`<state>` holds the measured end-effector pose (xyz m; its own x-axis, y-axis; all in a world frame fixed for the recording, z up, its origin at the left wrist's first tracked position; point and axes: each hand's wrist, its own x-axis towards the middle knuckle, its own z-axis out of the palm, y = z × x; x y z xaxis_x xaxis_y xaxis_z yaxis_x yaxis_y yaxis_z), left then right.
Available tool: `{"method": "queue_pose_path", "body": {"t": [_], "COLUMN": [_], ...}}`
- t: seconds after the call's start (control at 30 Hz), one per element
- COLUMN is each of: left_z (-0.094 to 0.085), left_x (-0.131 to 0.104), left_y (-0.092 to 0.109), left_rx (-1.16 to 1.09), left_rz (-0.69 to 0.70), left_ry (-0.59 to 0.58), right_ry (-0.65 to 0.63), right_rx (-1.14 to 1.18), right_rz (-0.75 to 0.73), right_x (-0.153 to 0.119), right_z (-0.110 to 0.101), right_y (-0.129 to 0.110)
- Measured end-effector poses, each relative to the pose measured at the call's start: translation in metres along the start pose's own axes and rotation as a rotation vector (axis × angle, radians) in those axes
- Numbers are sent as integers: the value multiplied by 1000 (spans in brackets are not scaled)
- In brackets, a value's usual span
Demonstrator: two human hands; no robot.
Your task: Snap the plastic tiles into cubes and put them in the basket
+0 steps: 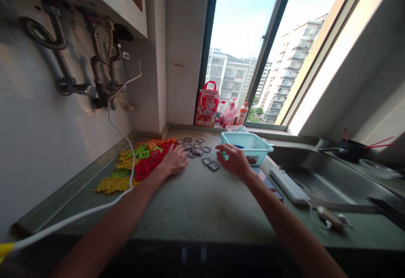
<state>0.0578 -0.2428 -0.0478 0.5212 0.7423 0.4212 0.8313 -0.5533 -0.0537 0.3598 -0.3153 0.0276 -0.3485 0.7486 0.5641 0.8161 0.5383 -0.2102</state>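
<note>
My left hand [175, 160] lies palm down with its fingers spread, at the right edge of the red interlocking plastic pieces [151, 163]. Green pieces [141, 151] and yellow pieces [110, 184] are heaped with the red ones. My right hand [233, 160] is held over the counter in front of the light blue plastic basket [248, 139], fingers curved and apart, with nothing visible in them. Grey interlocking pieces [198, 149] are scattered between my hands. A joined pair of grey pieces [210, 165] is closest to my right hand.
A white cable [132, 160] crosses the coloured pieces. Right of my right forearm are a phone [268, 183], a white power strip [289, 186] and a steel sink [319, 172]. A red bag [207, 107] and several bottles [230, 113] stand by the window.
</note>
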Motion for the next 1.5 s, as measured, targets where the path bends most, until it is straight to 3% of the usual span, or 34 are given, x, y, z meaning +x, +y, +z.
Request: {"method": "queue_pose_path", "body": {"t": [0.13,0.27,0.37,0.47,0.6,0.7,0.9,1.0,1.13,1.27,1.5], "left_z": [0,4,10,19,36,50,68,69,67,59,35], "left_x": [-4,0,19,55,110,136,154,162,158,132,80], "left_y": [18,35,35,25,11,9,23,26,32,46,72], "left_rx": [27,44,60,49,-1,-43,-60,-101,-127,-133,-153], "left_rz": [74,82,4,-84,-347,-489,-406,-360,-310,-236,-191], "left_ry": [-32,-34,-41,-93,-190,-279,-272,-338,-363,-351,-357], "right_ry": [-146,-262,-326,-316,-304,-315,-314,-318,-304,-258,-455], "right_rx": [-53,-5,79,136,157,160,164,157,122,40,-162], "right_rz": [54,74,107,141,148,144,138,179,222,206,123], "right_x": [-24,-27,-24,-21,-21,-21,-19,-18,-16,-19,-30], "right_z": [61,84,93,99,101,100,98,97,90,73,22], "right_y": [2,16,21,25,29,30,31,31,30,23,21]}}
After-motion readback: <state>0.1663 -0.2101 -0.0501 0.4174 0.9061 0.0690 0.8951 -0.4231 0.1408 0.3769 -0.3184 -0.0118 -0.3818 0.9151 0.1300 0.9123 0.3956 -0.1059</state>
